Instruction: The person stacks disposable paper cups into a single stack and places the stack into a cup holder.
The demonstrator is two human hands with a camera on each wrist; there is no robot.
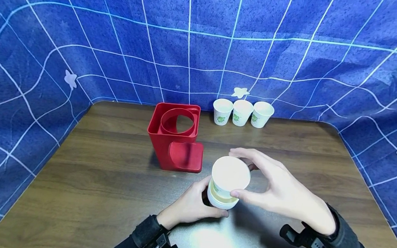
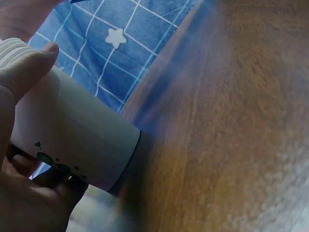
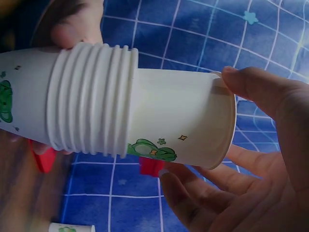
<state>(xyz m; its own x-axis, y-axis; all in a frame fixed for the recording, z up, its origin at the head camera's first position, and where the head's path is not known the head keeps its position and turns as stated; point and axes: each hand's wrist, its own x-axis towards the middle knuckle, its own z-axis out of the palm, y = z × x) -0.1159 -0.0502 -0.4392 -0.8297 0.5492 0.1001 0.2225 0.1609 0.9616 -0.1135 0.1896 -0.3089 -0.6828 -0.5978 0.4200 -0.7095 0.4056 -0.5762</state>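
Scanning left to right, I locate the red holder [image 1: 170, 138] just left of centre. At lower centre, my left hand [image 1: 192, 205] is clamped around the cup stack [image 1: 222, 205]. Directly above it in the frame, the top cup [image 1: 230, 173] sits partly nested in the stack. Three cups [image 1: 242, 113] stand in a row above centre. My right hand [image 1: 278, 186], lower right of centre, grips the top cup near its rim. Judged step: separating one cup. Next move requires a steady left hold and straight axial pull.
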